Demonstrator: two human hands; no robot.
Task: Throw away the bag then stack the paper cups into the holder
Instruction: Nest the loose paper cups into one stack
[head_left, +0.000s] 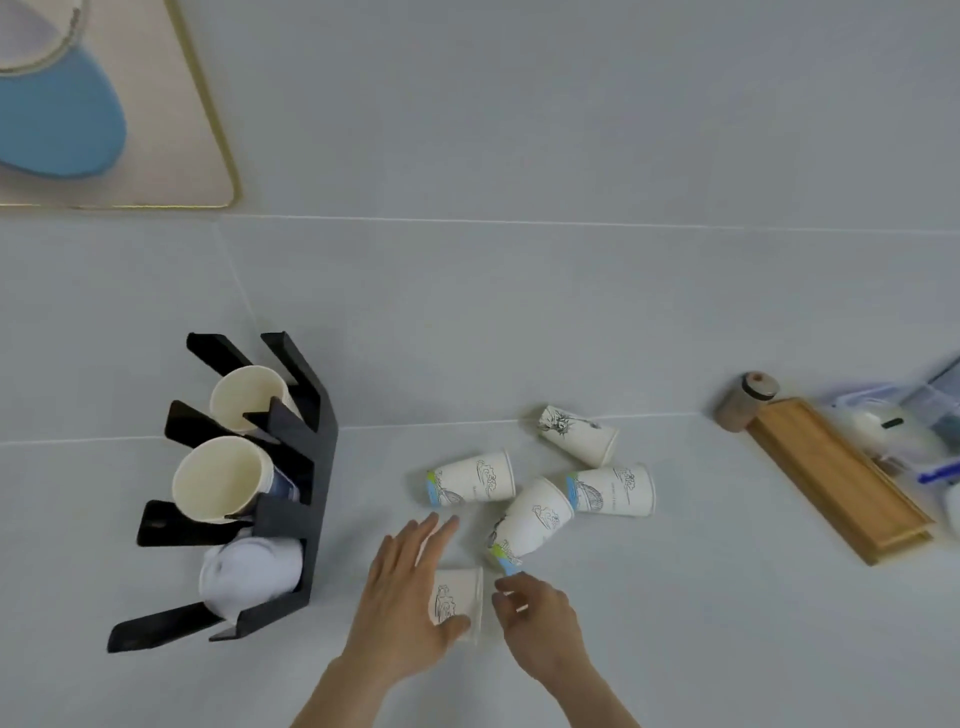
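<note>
Several white paper cups with drawn patterns lie on their sides on the pale counter, among them a far one (579, 434), a left one (472, 478), a right one (613, 490) and a middle one (535, 522). The nearest cup (460, 597) is under my left hand (405, 597), whose thumb and palm wrap it while the fingers stretch forward. My right hand (540, 618) hovers just right of that cup, fingers curled, nothing in it. The black cup holder (291, 493) stands at the left with two cream cups (218, 480) in its upper slots and white lids (249, 571) lower down.
A wooden tray (836, 478) lies at the right with a small brown jar (743, 400) behind it and plastic packets (914, 436) beside it. At the top left a gold-edged board (171, 130) carries a blue object (57, 114).
</note>
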